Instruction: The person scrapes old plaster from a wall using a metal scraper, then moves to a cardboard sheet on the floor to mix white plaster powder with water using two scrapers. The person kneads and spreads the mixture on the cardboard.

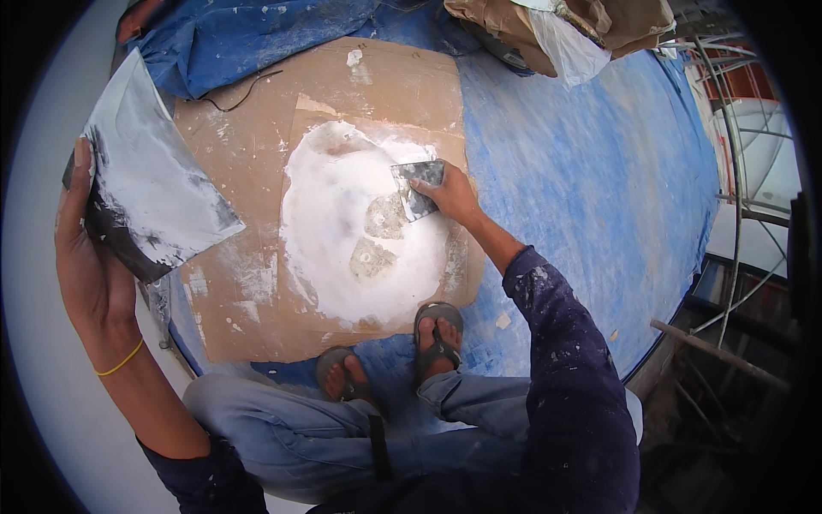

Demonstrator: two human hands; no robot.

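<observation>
My left hand (92,265) grips a bent, dark sheet (154,171) by its outer edge, raised at the left. White plaster covers most of the sheet's upper face. In my right hand (455,195) is a flat grey scraper blade (417,184), pinched between thumb and fingers. The blade is held at the right part of a wide patch of white plaster (330,201) on cardboard; whether it touches the patch I cannot tell. Two greyish-brown spots (373,259) show within the white patch, near the blade.
Flattened cardboard (231,308) lies over a blue tarp (582,197). Beyond it are a bunched blue tarp (248,43) and brown paper sacks (514,30). Scaffold poles (735,171) stand past the right edge. A pale wall (43,334) runs along the left. My sandalled feet are at the cardboard's near edge.
</observation>
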